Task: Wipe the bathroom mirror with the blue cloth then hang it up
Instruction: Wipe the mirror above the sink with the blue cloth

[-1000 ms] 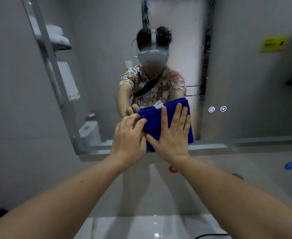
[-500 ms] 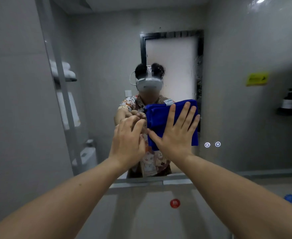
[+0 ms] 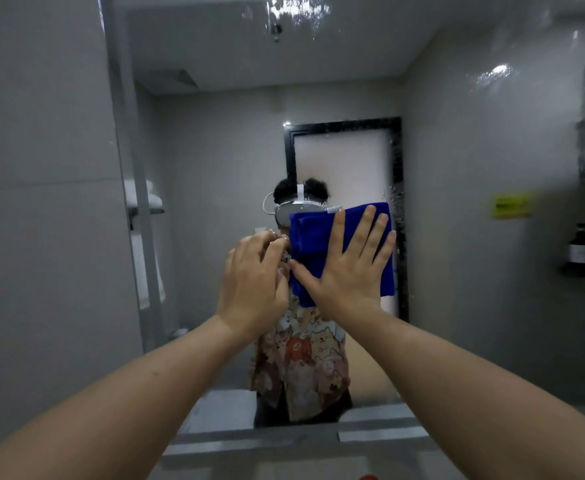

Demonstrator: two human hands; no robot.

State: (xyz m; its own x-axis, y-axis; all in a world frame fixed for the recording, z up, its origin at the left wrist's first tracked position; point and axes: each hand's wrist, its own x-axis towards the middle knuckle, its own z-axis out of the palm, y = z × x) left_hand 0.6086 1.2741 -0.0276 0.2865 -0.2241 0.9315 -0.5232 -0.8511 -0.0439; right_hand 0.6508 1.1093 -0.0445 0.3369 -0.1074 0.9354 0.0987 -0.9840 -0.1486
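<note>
Now our right hand [image 3: 348, 271] presses spread on the cloth [image 3: 313, 244], left hand [image 3: 253, 282] curled beside; mirror [image 3: 474, 168] wet above, hanging undone.

Blue cloth [image 3: 313, 251] now higher up mirror [image 3: 457, 202]

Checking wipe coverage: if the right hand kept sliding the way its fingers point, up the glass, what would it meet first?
Probably only more mirror. The right hand lies flat on the blue cloth, fingers pointing up and slightly right; above lies droplet-streaked glass, with nothing mounted in that line.

glossy glass mirror [image 3: 474, 150], fuzzy blue cloth [image 3: 313, 244]
</note>
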